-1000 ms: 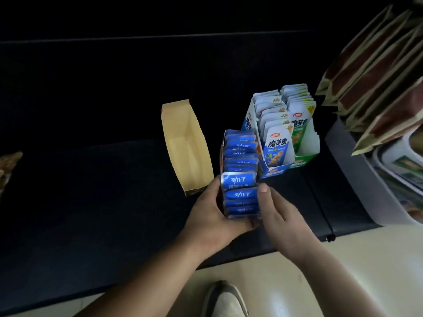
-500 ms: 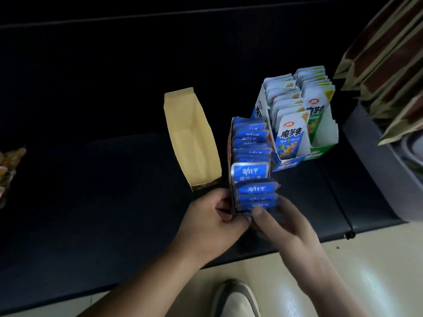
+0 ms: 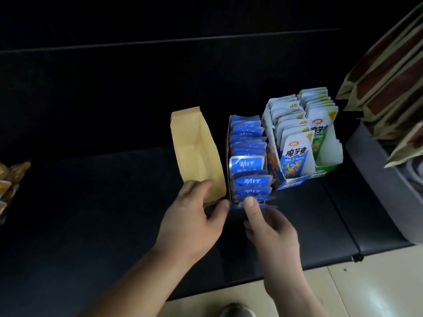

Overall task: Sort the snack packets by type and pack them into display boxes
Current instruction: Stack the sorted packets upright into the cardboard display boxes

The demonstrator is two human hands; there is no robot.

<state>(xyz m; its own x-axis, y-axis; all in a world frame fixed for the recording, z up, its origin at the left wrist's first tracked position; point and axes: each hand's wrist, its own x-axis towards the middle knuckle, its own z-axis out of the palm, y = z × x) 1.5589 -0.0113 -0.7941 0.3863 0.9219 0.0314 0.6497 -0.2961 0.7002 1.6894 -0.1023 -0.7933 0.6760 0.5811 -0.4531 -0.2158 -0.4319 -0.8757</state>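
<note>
Plants a shoe [image 3: 238,311] on pale floor tiles [image 3: 366,294] at bottom centre. Pinches the foremost blue packets [image 3: 250,181], mid-frame, with the right hand [image 3: 272,232], thumb on top, fingers curled beneath. Lays the left hand [image 3: 194,220] on the near end of the empty tan box [image 3: 194,143]; gripping or only resting, cannot tell. Risks fanning the leaning packets out of the blue display box [image 3: 229,133] if released early, or knocking the konjac boxes [image 3: 290,143] just right of it. Beyond: dark padded bench [image 3: 91,202], black backrest [image 3: 160,88]; grey bin [image 3: 377,179] of brown pouches [image 3: 389,76] at right edge.
</note>
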